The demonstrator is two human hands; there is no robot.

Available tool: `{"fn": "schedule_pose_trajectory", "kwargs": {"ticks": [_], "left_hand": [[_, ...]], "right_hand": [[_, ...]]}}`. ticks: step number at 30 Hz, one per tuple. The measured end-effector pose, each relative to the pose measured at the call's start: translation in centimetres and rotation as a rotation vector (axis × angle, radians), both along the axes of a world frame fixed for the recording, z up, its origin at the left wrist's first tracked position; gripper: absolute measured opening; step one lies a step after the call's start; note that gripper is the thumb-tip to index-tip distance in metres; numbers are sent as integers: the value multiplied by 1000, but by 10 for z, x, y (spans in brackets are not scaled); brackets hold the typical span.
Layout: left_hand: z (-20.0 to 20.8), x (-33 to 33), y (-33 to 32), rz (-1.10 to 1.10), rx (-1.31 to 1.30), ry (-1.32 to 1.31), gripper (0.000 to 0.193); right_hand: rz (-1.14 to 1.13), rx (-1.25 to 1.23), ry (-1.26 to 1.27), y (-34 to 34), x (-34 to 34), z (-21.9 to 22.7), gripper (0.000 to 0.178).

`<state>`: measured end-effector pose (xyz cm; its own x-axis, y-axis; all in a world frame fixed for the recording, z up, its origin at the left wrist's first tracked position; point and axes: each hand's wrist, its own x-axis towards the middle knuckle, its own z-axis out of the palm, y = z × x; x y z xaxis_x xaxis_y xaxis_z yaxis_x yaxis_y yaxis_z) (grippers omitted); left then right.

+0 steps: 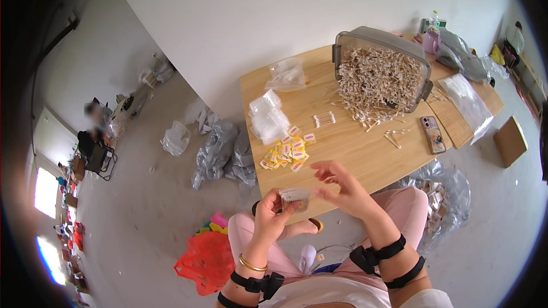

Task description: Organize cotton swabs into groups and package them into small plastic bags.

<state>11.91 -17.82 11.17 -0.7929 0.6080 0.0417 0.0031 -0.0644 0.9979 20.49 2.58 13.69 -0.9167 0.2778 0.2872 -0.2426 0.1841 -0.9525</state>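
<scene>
My left hand is closed on a small clear plastic bag at the near edge of the table. Its lower part looks brownish; thin stick shapes seem to be inside, though they are hard to make out. Just right of the bag, my right hand hovers with thumb and fingers apart and nothing visible between them. Beyond the hands lies a pile of small yellow-and-white paper labels. Behind it is a stack of clear plastic bags. A short row of cotton swabs lies on the wooden table.
A grey plastic bin lies tipped, cotton swabs spilling out. A phone and a clear plastic sheet are at the right. A bag of filled packets stands on the floor near a cardboard box; a red bag lies left.
</scene>
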Motion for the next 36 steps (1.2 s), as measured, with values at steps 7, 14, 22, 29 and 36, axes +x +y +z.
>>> {"fn": "schedule_pose_trajectory", "kwargs": {"ticks": [7, 14, 22, 29, 36], "left_hand": [[15, 10, 24, -13, -8, 46, 29], [5, -1, 31, 24, 42, 15, 17], [-3, -5, 38, 60, -67, 112, 14], [-34, -13, 52, 201, -67, 163, 15], [-85, -16, 59, 95, -88, -126, 22]], "right_hand": [[-10, -166, -116, 1, 2, -20, 16], [-61, -169, -113, 9, 2, -23, 16], [-181, 13, 18, 17, 0, -32, 12], [-277, -79, 14, 14, -19, -78, 12], [-204, -230, -370, 15, -25, -112, 31]]}}
